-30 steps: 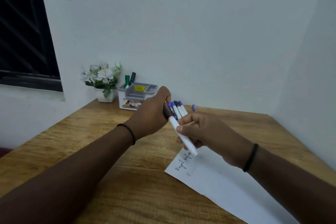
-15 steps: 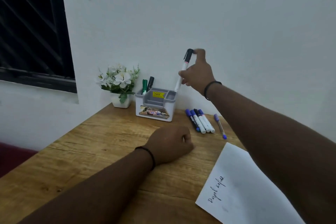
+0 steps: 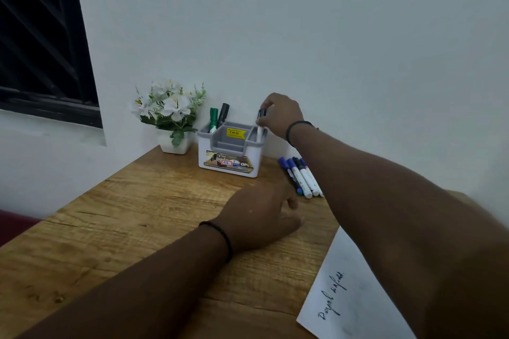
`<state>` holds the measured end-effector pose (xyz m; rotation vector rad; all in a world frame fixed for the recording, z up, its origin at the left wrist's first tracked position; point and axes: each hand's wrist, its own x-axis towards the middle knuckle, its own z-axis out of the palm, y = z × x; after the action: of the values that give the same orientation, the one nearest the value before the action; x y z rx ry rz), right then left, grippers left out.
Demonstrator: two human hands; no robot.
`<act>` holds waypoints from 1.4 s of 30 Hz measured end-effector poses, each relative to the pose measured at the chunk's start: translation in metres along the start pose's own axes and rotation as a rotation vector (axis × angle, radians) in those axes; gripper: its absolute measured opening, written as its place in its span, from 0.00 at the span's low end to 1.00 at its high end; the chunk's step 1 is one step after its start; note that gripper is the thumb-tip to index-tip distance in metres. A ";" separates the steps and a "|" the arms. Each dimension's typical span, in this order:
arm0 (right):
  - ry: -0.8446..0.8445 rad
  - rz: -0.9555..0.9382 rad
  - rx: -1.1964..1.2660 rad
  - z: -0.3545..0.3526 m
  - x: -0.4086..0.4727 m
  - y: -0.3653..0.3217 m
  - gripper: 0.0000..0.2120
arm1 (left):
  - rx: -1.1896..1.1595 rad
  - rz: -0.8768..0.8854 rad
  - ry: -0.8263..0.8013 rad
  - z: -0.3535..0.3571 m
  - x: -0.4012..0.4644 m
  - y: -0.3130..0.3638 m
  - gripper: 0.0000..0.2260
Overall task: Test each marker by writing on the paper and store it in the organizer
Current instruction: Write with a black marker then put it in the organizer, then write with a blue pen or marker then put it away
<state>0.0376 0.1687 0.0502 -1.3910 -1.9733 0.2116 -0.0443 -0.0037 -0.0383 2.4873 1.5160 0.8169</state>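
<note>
The right hand [image 3: 281, 115] has lowered the marker [image 3: 260, 125] into the organizer [image 3: 228, 154] below its pinching fingers (release pending); the left hand [image 3: 264, 215] rests loosely curled, holding nothing.

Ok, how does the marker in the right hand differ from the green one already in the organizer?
The held marker has a black cap; the green marker has a green one. The held marker goes into the right-end slot of the organizer, pinched by the right hand; the green marker stands free at the left end. Both stand cap-up.
</note>
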 end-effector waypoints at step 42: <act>-0.270 -0.014 -0.053 -0.129 -0.236 0.033 0.05 | 0.009 0.329 0.193 -0.007 -0.016 0.045 0.17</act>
<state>0.1844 -0.0576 0.0233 -1.4435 -2.2213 0.3598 -0.0179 -0.0408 -0.0221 2.7771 1.1718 1.1302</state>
